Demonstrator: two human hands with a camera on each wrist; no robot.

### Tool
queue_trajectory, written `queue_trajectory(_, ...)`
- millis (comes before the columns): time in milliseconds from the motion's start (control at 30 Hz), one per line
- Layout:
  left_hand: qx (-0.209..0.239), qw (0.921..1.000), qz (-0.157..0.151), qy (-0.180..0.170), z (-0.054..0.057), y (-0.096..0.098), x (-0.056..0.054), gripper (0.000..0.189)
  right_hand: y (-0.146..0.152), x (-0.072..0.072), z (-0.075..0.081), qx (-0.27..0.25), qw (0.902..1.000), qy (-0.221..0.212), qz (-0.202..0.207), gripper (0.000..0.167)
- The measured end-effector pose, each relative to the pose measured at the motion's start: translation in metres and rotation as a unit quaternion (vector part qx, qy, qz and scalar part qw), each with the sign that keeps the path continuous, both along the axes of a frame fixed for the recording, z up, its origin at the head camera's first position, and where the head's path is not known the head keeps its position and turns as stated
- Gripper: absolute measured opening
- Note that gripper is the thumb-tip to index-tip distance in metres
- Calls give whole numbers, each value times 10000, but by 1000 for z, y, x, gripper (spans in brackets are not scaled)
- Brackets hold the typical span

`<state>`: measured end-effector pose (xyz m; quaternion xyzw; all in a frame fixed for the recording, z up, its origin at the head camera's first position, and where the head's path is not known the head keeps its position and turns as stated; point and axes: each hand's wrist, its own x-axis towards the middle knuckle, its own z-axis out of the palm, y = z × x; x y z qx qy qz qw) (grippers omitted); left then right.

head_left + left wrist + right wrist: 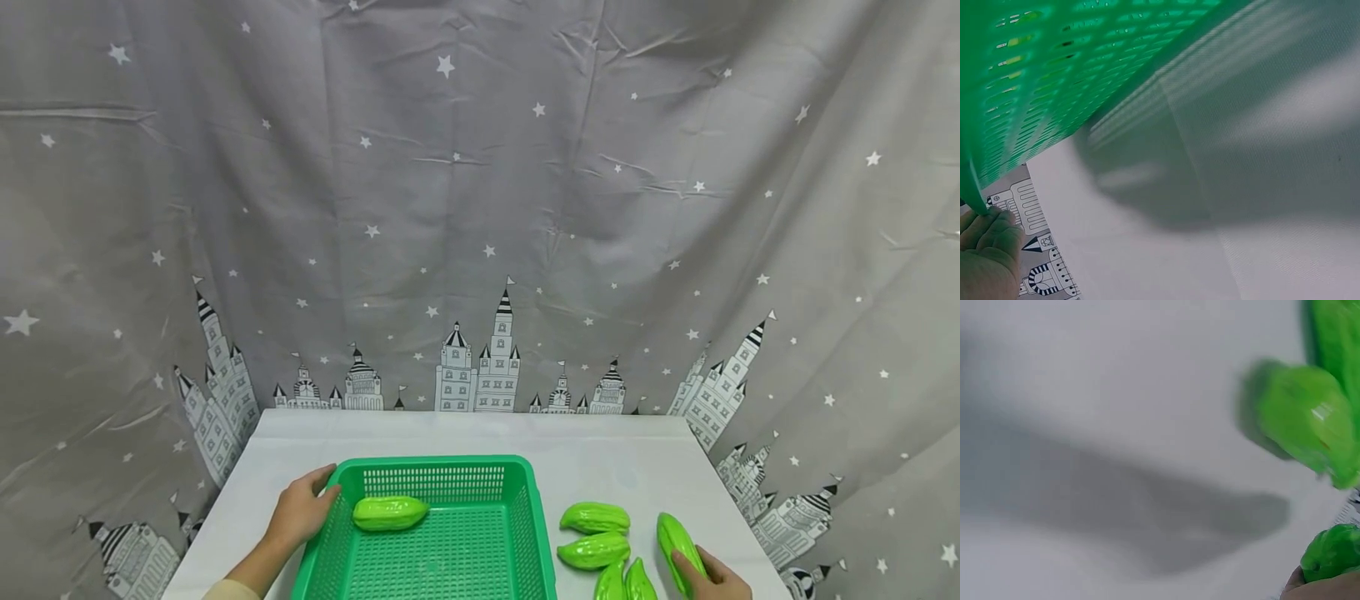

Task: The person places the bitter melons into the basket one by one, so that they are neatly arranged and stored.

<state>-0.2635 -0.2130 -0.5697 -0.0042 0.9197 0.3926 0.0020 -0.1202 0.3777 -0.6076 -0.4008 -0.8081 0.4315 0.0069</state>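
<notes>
A green plastic basket (536, 508) stands on the white table, and one bright green bitter melon (388, 513) lies inside near its back left corner. At that corner my left hand (300, 508) grips the rim; its fingers (999, 234) show beside the basket wall in the left wrist view. To the right, my right hand (718, 579) holds another bitter melon by its near end, the far end pointing away. In the right wrist view only a bit of this held melon (1334, 553) shows at the lower right corner.
Between the basket and my right hand lie several more bitter melons (594, 551) close together on the white table (600, 450). A grey curtain (480, 208) with stars and castles hangs behind the table's back edge.
</notes>
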Motion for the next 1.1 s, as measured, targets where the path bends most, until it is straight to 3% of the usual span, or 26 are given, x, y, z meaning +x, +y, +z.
queue_trajectory(133, 2, 10000, -1, -5, 1, -1, 1, 51, -14, -10, 39, 393, 9952, 866, -229, 98)
queue_trajectory(300, -20, 10000, 23, 6, 1, -4, 1, 51, -13, -32, 83, 512, 9837, 1720, -119, 84)
queue_trajectory(467, 45, 10000, -14, -27, 1, -4, 1, 51, -10, -50, 129, 562, 9718, 2287, 52, 75)
queue_trajectory(567, 69, 10000, -26, -3, 2, -3, 1, 51, -10, -58, 149, 595, 9690, 2386, 224, 77)
queue_trajectory(767, 56, 10000, -15, -9, 3, -2, 0, 51, -22, -62, 152, 495, 9696, 2333, 537, 78)
queue_trajectory(1100, -15, 10000, 33, -56, 2, 1, 1, 50, -30, -67, 153, 165, 9690, 2414, 504, 78)
